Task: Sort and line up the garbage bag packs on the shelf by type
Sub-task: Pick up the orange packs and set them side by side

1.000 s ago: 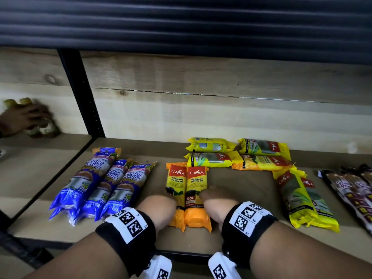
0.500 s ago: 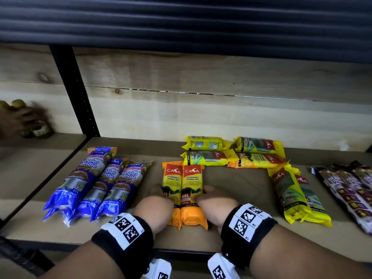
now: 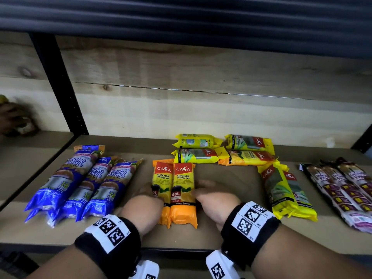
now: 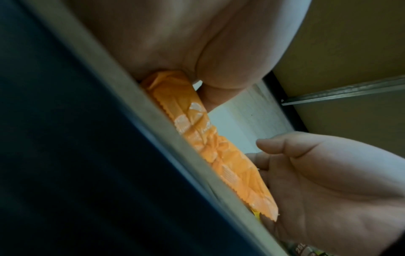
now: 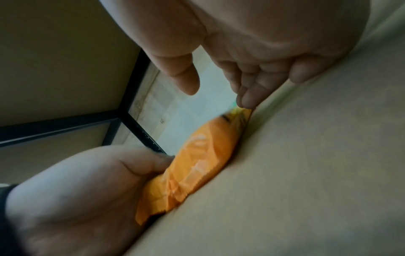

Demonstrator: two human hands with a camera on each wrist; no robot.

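Note:
Two orange Casa packs (image 3: 174, 190) lie side by side, lengthwise, at the middle of the wooden shelf (image 3: 227, 178). My left hand (image 3: 148, 193) presses against their left side. My right hand (image 3: 203, 190) rests against their right side with relaxed fingers. The right wrist view shows my right fingertips (image 5: 247, 100) touching the orange pack (image 5: 197, 164) where it meets the board, and my left hand (image 5: 98, 181) flat against it. In the left wrist view the orange pack (image 4: 219, 147) lies between both palms. Three blue Singlet Handle packs (image 3: 84, 184) lie in a row to the left.
Yellow Casa packs (image 3: 221, 150) lie crosswise at the back, and two more (image 3: 281, 190) lengthwise to the right. Dark drawstring packs (image 3: 342, 184) lie at the far right. A black post (image 3: 58, 83) divides the shelf. Another person's hand (image 3: 12, 119) is on the left bay.
Both my hands have slid forward along the sides of the two orange packs and closed in on them. The hand in the left bay has drifted leftward in view.

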